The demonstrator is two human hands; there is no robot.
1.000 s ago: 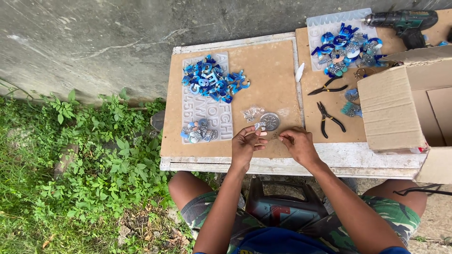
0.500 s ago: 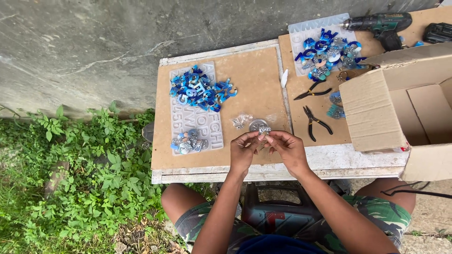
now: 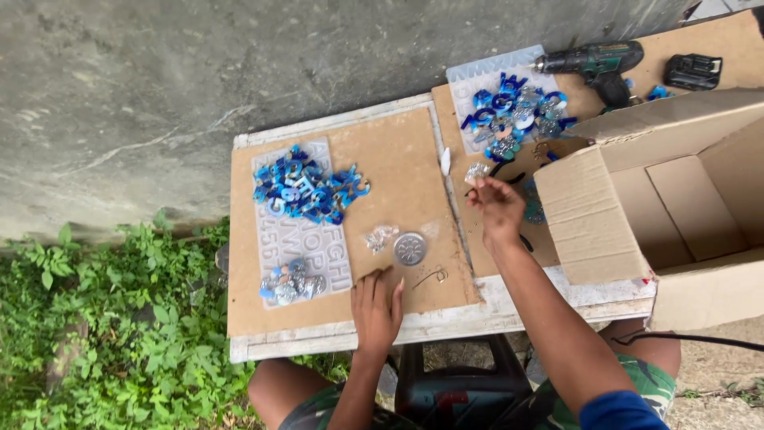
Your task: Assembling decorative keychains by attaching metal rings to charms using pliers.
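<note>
My left hand (image 3: pixel 377 309) lies flat on the brown board (image 3: pixel 398 159), palm down, fingers stretched forward and a little spread, gripping nothing. Just beyond its fingertips sits a round silvery disc (image 3: pixel 410 248), close but not touching, and beside the disc to the left a small heap of clear glittery bits (image 3: pixel 380 237). To the right of my fingers lies a thin bent wire ring (image 3: pixel 435 275), also apart from the hand.

My right hand (image 3: pixel 497 207) is reached out over the second board, fingers drawn together at the tips as if pinching; whether something tiny sits between them I cannot tell. Just above those fingertips lies a small silver glitter piece (image 3: pixel 477 170), near but seemingly not held. Past it is a pile of blue and silver letter shapes (image 3: pixel 513 115) on a pale mould sheet (image 3: pixel 477 70). Dark plier handles (image 3: pixel 509 177) poke out beside my hand.

On the left board another heap of blue letters (image 3: pixel 306 187) rests on a clear letter mould (image 3: pixel 298 239), with a smaller silver-blue cluster (image 3: pixel 288 283) at its near end. An open cardboard box (image 3: pixel 676 199) stands at my right, and a green cordless drill (image 3: pixel 593 62) lies beyond it
</note>
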